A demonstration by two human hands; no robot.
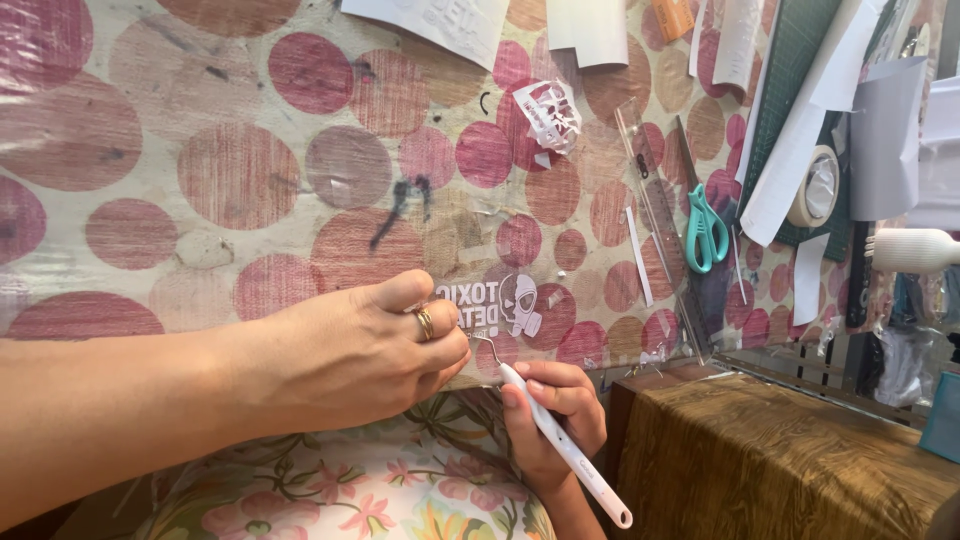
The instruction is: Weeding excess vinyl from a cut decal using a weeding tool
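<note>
My left hand [365, 350], with a gold ring on one finger, reaches in from the left. It is curled over the near edge of a clear sheet [590, 310] bearing a white decal [510, 300] of lettering and a gas-mask figure, thumb on top. My right hand [555, 415] comes up from below the table edge and grips a white pen-shaped weeding tool [575, 455]. The tool's thin metal hook [482, 342] touches the sheet just right of my left fingers, under the decal.
The table [240, 170] wears a red-dotted cloth. Beyond the sheet lie a clear ruler [655, 200], teal scissors [706, 230], a crumpled white decal scrap [550, 115], a tape roll [815, 190], papers and a green cutting mat [790, 90]. Wood-patterned surface [780, 460] lower right; floral fabric [350, 490] below.
</note>
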